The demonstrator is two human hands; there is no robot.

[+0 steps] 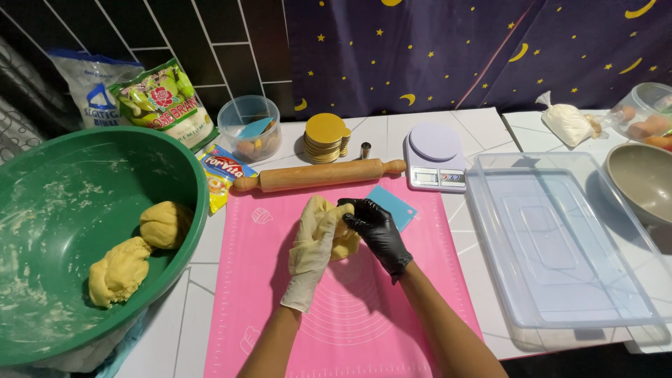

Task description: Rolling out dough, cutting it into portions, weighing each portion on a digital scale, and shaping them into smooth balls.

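Note:
My left hand point(308, 252), in a cream glove, and my right hand point(378, 231), in a black glove, both grip one lump of yellow dough point(343, 241) above the pink baking mat point(280, 280). The dough is squeezed between the two palms, partly hidden by the fingers. A blue plastic scraper point(399, 205) lies on the mat just behind my right hand. A wooden rolling pin point(318, 175) rests along the mat's far edge.
A big green bowl point(42, 196) at left holds two dough lumps point(136, 252). At right lies a clear plastic tray point(560, 252). Behind stand a kitchen scale point(434, 157), gold discs point(325, 136), a small clear bowl point(248, 126), flour bags point(164, 98) and a grey bowl point(640, 182).

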